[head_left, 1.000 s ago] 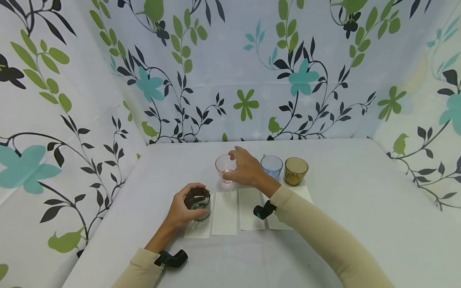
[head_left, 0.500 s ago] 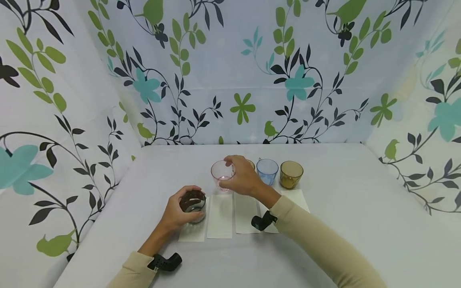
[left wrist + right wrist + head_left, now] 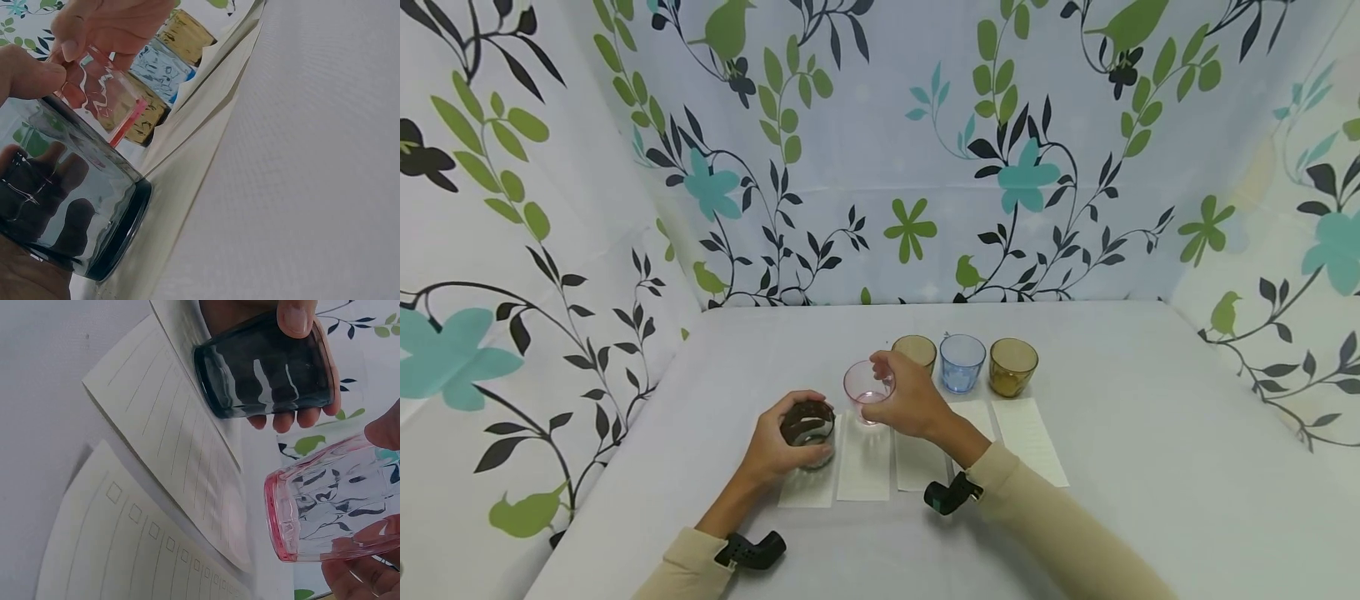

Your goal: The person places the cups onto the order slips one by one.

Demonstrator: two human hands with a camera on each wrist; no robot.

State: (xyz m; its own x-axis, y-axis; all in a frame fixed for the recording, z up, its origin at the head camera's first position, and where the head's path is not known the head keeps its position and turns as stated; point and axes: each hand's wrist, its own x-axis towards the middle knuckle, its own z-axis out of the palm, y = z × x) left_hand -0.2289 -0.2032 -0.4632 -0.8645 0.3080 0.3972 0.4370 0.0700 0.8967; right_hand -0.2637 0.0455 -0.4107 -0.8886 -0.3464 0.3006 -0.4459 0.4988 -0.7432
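My left hand (image 3: 769, 446) grips a dark grey glass tumbler (image 3: 808, 429) with thumb and fingers curled round its side. The tumbler is upright over the far part of the leftmost paper strip (image 3: 805, 493). To its right, my right hand (image 3: 912, 400) holds a clear pink tumbler (image 3: 331, 506) between thumb and fingers. In the right wrist view its pink base shows raised above the paper. From the head it overlaps the far end of the second strip (image 3: 863, 479). Ruled lines and small boxes are printed on the paper (image 3: 144, 537) nearest the right wrist camera.
Behind the right hand stand an amber tumbler (image 3: 917, 348), a blue tumbler (image 3: 962, 367) and another amber tumbler (image 3: 1012, 371) in a row. More paper strips (image 3: 1033, 442) lie in front of them. A white cloth (image 3: 1150, 500) covers the table; patterned curtains (image 3: 910, 150) hang round it.
My right hand has brought the pink tumbler nearer, from the back row to the second strip's far end, uncovering the amber tumbler behind. The left hand keeps its grip on the dark tumbler.
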